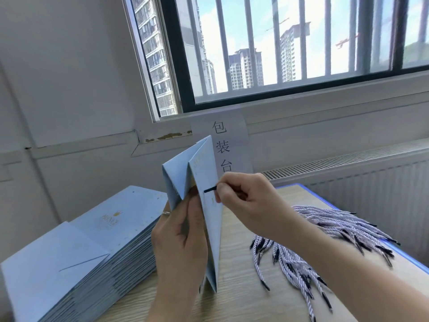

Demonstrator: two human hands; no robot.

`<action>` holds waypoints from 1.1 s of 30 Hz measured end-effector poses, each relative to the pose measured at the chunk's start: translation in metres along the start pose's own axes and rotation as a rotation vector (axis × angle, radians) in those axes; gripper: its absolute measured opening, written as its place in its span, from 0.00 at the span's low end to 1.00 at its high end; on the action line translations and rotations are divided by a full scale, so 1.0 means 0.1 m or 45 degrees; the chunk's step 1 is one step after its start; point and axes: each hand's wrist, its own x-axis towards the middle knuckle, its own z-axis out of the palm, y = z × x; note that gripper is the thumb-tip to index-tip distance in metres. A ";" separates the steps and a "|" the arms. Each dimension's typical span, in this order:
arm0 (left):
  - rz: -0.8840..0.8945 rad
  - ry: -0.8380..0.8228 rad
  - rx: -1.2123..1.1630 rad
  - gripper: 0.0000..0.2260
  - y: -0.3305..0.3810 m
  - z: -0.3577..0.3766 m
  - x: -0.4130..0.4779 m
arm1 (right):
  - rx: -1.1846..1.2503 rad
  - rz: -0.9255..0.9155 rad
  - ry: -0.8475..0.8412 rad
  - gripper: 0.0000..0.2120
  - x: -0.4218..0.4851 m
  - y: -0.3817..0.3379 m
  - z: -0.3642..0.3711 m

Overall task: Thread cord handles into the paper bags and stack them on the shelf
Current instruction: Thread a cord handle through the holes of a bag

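A light blue paper bag (202, 168), folded flat with its gusset spread, stands upright above the wooden table (234, 270). My left hand (178, 240) grips it from the left, thumb on the near panel. My right hand (246, 198) pinches the black tip of a cord (210, 189), which points at the bag's right panel near its upper part. The remainder of that cord is hidden behind my hand.
A thick stack of flat blue bags (76, 256) lies at the left of the table. Loose white-and-black twisted cords (325, 242) are piled at the right. Behind are a wall sign (222, 145), a radiator (362, 182) and a barred window (290, 47).
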 end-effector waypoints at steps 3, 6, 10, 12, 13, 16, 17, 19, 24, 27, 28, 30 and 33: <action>-0.015 -0.020 -0.027 0.12 0.03 0.00 0.00 | 0.038 0.015 0.008 0.12 -0.01 0.00 0.02; -0.025 -0.041 -0.100 0.09 0.05 -0.01 0.01 | 0.074 0.015 0.007 0.12 -0.01 -0.01 0.02; -0.100 -0.034 -0.275 0.10 0.11 -0.02 0.03 | 0.090 0.004 -0.002 0.13 -0.02 0.01 0.02; -0.076 -0.050 -0.283 0.11 0.13 -0.01 0.02 | 0.069 -0.010 -0.024 0.13 -0.03 0.02 0.05; -0.059 -0.050 -0.281 0.12 0.14 0.00 0.02 | 0.050 -0.020 -0.027 0.13 -0.03 0.02 0.06; -0.117 0.013 -0.331 0.12 0.14 0.01 0.02 | 0.014 -0.052 -0.014 0.13 -0.03 0.05 0.09; -0.141 0.041 -0.349 0.11 0.14 0.00 0.01 | 0.012 -0.065 -0.001 0.14 -0.04 0.06 0.09; -0.108 0.045 -0.342 0.07 0.16 -0.01 0.00 | -0.002 -0.103 0.011 0.15 -0.12 0.12 0.10; -0.029 -0.010 -0.225 0.08 0.13 -0.03 -0.02 | -0.453 -0.233 -0.181 0.11 -0.35 0.26 0.10; -0.002 -0.028 -0.077 0.11 0.08 -0.03 -0.04 | -0.546 -0.225 -0.162 0.12 -0.38 0.27 0.13; -0.019 -0.051 -0.038 0.13 0.05 -0.03 -0.05 | -0.554 -0.224 -0.138 0.11 -0.39 0.26 0.15; -0.059 -0.051 0.037 0.15 -0.01 -0.02 -0.05 | -0.571 -0.211 -0.108 0.10 -0.40 0.24 0.17; -0.106 0.045 0.296 0.10 -0.06 0.00 -0.01 | -0.598 -0.179 -0.079 0.09 -0.42 0.22 0.19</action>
